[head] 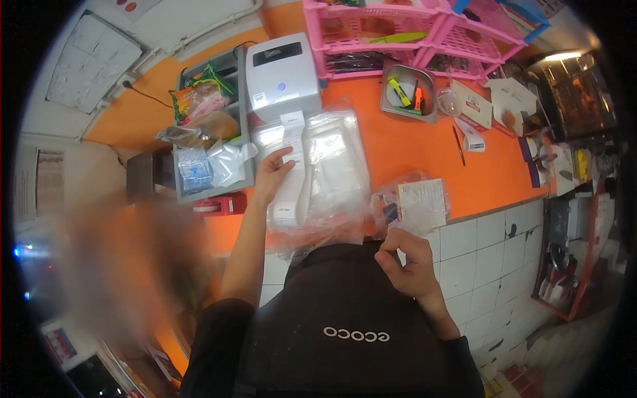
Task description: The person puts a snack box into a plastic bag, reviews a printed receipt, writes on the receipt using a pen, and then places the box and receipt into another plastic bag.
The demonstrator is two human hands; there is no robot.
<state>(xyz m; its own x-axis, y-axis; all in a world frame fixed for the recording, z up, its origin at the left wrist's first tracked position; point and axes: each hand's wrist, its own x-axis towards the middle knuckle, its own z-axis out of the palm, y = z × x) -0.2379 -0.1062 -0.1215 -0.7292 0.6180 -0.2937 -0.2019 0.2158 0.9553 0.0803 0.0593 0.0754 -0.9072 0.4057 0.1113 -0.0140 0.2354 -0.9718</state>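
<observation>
A long white printed paper strip [297,175] hangs from the front of a white label printer [284,74] with a lit blue button. Its lower end curls over a stack of clear plastic bags [331,169] on the orange counter. My left hand [274,174] touches the strip's left side, its thumb and forefinger apart. Close to my body, my right hand [410,261] is curled, thumb against forefinger, with nothing visible in it. Just beyond lies a clear bag with a pale printed card [422,203]; whether my knuckles touch that bag, I cannot tell.
Left of the printer, a grey divided tray [244,89] holds packets and plastic bags. A metal container [432,107] holds highlighters, below pink plastic racks [368,47]. A pen [458,145] and cartons [473,105] lie at right. A blurred person [134,268] is at left.
</observation>
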